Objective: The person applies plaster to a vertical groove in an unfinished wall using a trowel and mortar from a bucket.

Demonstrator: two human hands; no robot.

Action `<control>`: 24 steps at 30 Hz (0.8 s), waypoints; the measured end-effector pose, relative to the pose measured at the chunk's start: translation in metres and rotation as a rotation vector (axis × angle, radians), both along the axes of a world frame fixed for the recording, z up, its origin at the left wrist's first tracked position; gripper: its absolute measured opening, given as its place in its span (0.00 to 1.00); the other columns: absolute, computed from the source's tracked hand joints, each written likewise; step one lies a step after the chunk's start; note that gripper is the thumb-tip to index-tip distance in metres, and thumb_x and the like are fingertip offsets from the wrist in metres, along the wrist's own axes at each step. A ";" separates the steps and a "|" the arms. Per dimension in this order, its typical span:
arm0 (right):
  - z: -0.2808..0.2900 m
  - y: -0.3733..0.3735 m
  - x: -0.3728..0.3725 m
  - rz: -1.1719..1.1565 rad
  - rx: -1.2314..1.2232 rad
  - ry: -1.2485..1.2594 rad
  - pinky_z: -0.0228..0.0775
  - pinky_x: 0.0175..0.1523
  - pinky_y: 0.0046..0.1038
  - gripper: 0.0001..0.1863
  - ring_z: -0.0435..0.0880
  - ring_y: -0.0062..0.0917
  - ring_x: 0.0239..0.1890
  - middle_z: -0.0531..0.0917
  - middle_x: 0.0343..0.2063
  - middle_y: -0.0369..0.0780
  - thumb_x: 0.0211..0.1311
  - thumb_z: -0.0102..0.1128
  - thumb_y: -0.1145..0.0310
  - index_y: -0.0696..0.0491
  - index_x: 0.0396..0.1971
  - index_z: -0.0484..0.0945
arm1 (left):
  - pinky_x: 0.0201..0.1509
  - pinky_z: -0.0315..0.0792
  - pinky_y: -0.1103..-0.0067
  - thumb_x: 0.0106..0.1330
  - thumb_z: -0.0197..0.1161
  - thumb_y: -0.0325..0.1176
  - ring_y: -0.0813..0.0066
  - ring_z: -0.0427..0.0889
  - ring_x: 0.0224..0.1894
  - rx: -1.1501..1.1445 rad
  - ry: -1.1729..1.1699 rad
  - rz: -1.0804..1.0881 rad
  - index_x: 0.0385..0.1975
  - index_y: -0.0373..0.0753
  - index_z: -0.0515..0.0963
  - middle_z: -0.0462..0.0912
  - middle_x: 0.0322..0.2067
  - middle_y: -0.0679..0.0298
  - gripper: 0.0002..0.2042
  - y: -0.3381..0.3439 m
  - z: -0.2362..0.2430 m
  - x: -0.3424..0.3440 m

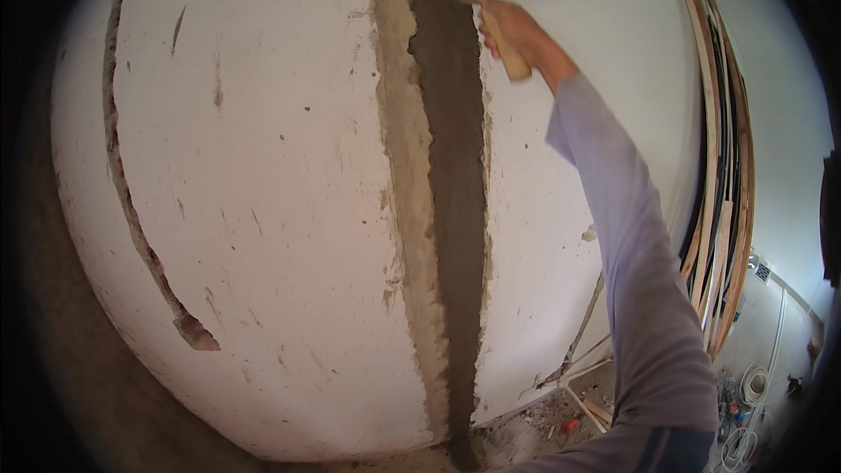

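Observation:
My right hand (526,32) is raised high and wrapped round the wooden handle of a trowel (512,57). The metal blade lies at the top of a vertical strip of dark, wet mortar (457,149) on the white wall (289,140). Along the strip's left side runs a lighter, drier band of plaster (407,158) with ragged edges. My right arm, in a grey sleeve (622,210), reaches up from the lower right. My left hand is out of sight.
A narrow chase (131,201) with exposed brick is cut into the wall at left. Long wooden boards (727,166) lean at the right. Rubble (534,425) litters the floor by the wall's foot, and coiled white cable (753,384) lies at lower right.

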State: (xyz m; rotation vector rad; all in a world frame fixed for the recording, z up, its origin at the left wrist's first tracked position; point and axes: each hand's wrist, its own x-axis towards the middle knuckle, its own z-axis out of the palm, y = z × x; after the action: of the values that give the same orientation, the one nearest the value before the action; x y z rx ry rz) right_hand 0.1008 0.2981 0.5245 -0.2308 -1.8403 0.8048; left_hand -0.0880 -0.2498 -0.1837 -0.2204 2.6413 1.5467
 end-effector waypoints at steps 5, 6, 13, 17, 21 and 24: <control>0.055 0.021 -0.017 -0.185 -0.033 -0.059 0.67 0.21 0.25 0.18 0.69 0.18 0.16 0.71 0.18 0.33 0.66 0.43 0.51 0.51 0.28 0.68 | 0.31 0.70 0.73 0.61 0.62 0.47 0.71 0.74 0.27 0.013 0.010 -0.029 0.29 0.32 0.77 0.79 0.25 0.59 0.19 0.012 -0.002 -0.003; 0.053 0.026 -0.016 -0.208 -0.036 -0.091 0.67 0.22 0.25 0.17 0.69 0.18 0.17 0.70 0.18 0.33 0.66 0.43 0.52 0.51 0.28 0.68 | 0.31 0.70 0.73 0.61 0.62 0.47 0.72 0.74 0.27 0.008 0.006 -0.031 0.29 0.32 0.77 0.79 0.25 0.59 0.19 0.011 -0.004 -0.003; 0.033 0.045 0.012 -0.274 0.005 -0.150 0.66 0.21 0.28 0.13 0.69 0.21 0.18 0.70 0.20 0.34 0.63 0.42 0.56 0.51 0.33 0.66 | 0.30 0.69 0.73 0.60 0.62 0.46 0.72 0.72 0.26 0.024 0.014 -0.059 0.28 0.33 0.75 0.77 0.24 0.60 0.19 0.023 -0.008 -0.010; -0.007 0.047 0.024 -0.363 -0.084 -0.192 0.65 0.20 0.30 0.14 0.69 0.21 0.16 0.69 0.18 0.34 0.64 0.40 0.55 0.51 0.34 0.66 | 0.30 0.68 0.72 0.60 0.62 0.46 0.72 0.72 0.26 0.045 0.027 -0.073 0.27 0.33 0.74 0.76 0.23 0.61 0.19 0.030 -0.015 -0.015; -0.032 0.024 0.047 -0.481 -0.138 -0.118 0.64 0.18 0.29 0.17 0.68 0.20 0.13 0.68 0.16 0.34 0.66 0.39 0.51 0.51 0.30 0.67 | 0.29 0.67 0.72 0.60 0.62 0.46 0.73 0.71 0.26 0.054 0.019 -0.090 0.26 0.33 0.74 0.75 0.23 0.61 0.18 0.024 -0.020 -0.018; 0.001 0.012 0.038 -0.374 -0.023 -0.061 0.64 0.18 0.27 0.18 0.67 0.19 0.14 0.68 0.16 0.33 0.66 0.41 0.51 0.50 0.27 0.67 | 0.29 0.66 0.72 0.60 0.62 0.46 0.73 0.70 0.25 0.076 0.021 -0.092 0.25 0.33 0.73 0.74 0.22 0.62 0.18 0.027 -0.024 -0.018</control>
State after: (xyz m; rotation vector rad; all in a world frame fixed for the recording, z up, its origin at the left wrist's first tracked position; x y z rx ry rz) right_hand 0.1383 0.3104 0.5256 -0.5995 -1.7717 0.5620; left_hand -0.1064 -0.2227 -0.2075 -0.0769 2.5626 1.6249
